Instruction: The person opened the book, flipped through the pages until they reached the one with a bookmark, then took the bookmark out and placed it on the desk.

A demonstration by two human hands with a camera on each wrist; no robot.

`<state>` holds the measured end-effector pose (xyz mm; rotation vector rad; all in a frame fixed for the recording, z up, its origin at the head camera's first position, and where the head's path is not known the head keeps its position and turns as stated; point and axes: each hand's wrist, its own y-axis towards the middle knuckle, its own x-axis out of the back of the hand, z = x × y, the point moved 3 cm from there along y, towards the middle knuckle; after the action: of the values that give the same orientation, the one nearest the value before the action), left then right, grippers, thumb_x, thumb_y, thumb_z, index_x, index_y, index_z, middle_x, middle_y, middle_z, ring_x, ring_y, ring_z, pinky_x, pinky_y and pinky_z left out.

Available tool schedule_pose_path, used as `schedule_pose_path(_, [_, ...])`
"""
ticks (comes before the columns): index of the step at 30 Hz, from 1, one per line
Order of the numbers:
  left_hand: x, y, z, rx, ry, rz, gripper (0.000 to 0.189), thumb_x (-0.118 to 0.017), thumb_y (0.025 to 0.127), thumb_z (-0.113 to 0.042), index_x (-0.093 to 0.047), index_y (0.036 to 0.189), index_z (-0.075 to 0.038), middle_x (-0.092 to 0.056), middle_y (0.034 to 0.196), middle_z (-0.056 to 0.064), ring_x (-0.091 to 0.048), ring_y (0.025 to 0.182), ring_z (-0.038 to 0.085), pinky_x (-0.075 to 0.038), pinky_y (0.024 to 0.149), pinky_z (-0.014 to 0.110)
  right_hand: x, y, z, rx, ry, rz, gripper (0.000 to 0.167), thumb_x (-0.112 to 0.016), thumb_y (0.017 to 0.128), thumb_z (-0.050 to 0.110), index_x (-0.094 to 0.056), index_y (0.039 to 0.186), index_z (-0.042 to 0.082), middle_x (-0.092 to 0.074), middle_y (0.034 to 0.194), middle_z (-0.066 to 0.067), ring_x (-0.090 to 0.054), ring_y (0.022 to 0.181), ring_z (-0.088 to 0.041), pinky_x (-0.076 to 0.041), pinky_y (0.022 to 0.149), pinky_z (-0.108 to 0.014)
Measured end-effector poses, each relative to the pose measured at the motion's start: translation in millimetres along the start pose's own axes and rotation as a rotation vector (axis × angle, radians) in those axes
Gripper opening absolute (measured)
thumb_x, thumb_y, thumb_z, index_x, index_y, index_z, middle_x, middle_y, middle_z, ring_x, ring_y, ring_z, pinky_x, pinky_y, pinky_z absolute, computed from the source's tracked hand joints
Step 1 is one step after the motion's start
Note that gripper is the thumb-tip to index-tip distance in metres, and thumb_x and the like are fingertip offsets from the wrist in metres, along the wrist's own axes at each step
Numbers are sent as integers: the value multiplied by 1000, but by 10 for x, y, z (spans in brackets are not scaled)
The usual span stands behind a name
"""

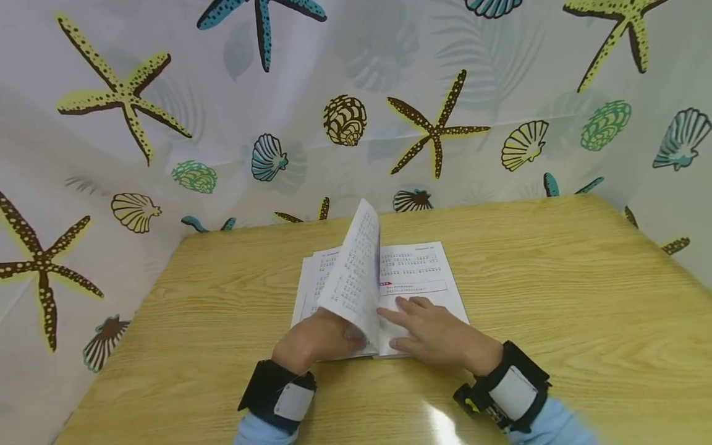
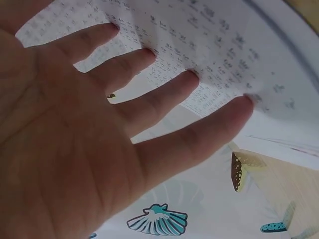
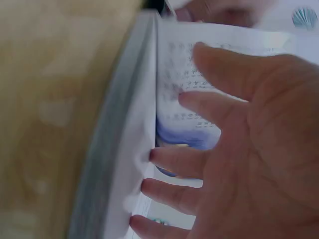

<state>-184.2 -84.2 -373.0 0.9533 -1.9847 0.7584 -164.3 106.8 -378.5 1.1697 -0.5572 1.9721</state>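
An open book with printed text lies on the table, and one of its leaves stands raised near the middle. Partly behind that leaf is my left hand, its fingers hidden in the head view. The left wrist view shows those fingers spread and nearly straight, fingertips against a printed page. My right hand rests over the lower part of the right-hand page, fingers spread. In the right wrist view its fingertips reach the paper close to the book's inner fold.
The wooden table extends on both sides of the book. Behind it hangs a pale cloth printed with starfish and shells. Black straps with white patches circle both wrists, over light blue sleeves.
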Motion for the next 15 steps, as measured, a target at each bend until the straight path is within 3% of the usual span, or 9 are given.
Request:
schedule_pose_path(4, [15, 10, 9, -26, 13, -12, 54, -68, 95, -32, -54, 138, -4, -53, 140, 16, -48, 128, 30, -36, 112, 50, -116, -1, 140, 14, -163, 72, 52, -66, 99, 24, -54, 149, 21, -43, 152, -25, -38, 138, -51, -37, 103, -70])
schedule_pose_path(6, [15, 12, 22, -6, 36, -1, 48, -66, 95, -35, -59, 131, -4, -57, 135, 15, -47, 128, 30, -34, 112, 50, -142, -1, 166, 26, -198, 72, 53, -68, 97, 22, -55, 148, 24, -44, 152, -23, -39, 139, -48, -38, 102, -70])
schedule_pose_path(9, [19, 9, 28, 13, 21, 7, 52, -68, 94, -37, -59, 134, -5, -55, 139, 15, -44, 132, 32, -32, 114, 51, -148, -6, 169, 39, -219, 59, 53, -70, 96, 21, -56, 147, 24, -46, 151, -21, -40, 138, -47, -40, 101, -70])
schedule_pose_path(11, [21, -4, 26, 23, -5, -5, 52, -70, 93, -36, -59, 133, -5, -56, 137, 14, -47, 128, 31, -36, 110, 49, -148, -10, 166, 44, -220, 54, 53, -70, 96, 22, -56, 147, 24, -46, 151, -21, -40, 138, -47, -40, 101, -70])
schedule_pose_path(13, [43, -27, 29, 46, -27, -55, 53, -73, 92, -33, -59, 134, -5, -58, 133, 15, -53, 118, 29, -44, 102, 47, -149, -13, 163, 57, -226, 42, 53, -70, 96, 22, -56, 147, 24, -46, 151, -21, -41, 137, -47, -41, 100, -69])
schedule_pose_path(15, [97, -55, 31, 45, 40, -157, 55, -75, 90, -27, -58, 137, -4, -61, 132, 16, -58, 112, 29, -51, 93, 48, -154, -13, 159, 65, -232, 33, 53, -70, 96, 23, -56, 147, 24, -47, 150, -21, -42, 136, -47, -42, 99, -69])
